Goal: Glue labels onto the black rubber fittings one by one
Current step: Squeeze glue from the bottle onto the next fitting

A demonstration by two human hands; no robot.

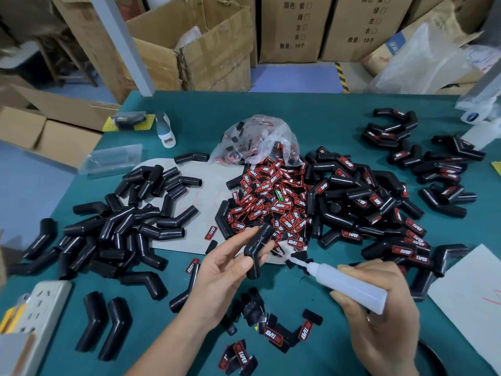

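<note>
Left hand (pixel 230 267) holds one bent black fitting (pixel 256 251), right hand (pixel 379 302) holds the glue bottle (pixel 349 283).

Fitting sits just below frame centre, pinched between left thumb and fingers; its upper leg runs toward upper right, lower leg points straight down. Right fingers wrap the translucent bottle, long axis lower right to upper left, nozzle tip near the fitting but apart from it. Centre: pile of red-black labels (pixel 271 196) reading "TAPER", spilling from a clear bag (pixel 257 139). Unlabelled fittings (pixel 122 226) left of frame, labelled fittings (pixel 379 202) right, all on the green table (pixel 311 109). Boxes (pixel 292 28) at top carry Chinese print and "10".
</note>
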